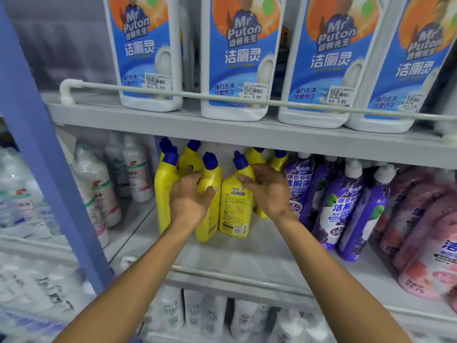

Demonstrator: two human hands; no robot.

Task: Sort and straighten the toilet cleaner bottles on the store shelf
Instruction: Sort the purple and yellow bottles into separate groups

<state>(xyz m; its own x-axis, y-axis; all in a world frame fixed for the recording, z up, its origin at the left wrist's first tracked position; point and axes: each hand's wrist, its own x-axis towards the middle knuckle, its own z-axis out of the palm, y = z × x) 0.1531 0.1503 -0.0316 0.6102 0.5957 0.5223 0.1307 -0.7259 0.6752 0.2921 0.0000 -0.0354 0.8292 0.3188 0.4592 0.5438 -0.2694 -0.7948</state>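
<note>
I see my left grip (191, 196) curled round the bent neck of the left yellow bottle (210, 219), glossy smooth plastic with a blue cap (210, 160) and leaning, while my right grip (268, 191) pinches the neck of the right yellow bottle (235, 209), both standing on the grey shelf (247, 256).

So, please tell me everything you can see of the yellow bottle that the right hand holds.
The yellow bottle looks like glossy plastic, with a dark blue cap on an angled neck. Its label, with print and a barcode, faces the camera. It is about upright and seems to rest on the grey shelf. The right hand grips its shoulder. A second yellow bottle, gripped by the left hand, stands close beside it.
</note>
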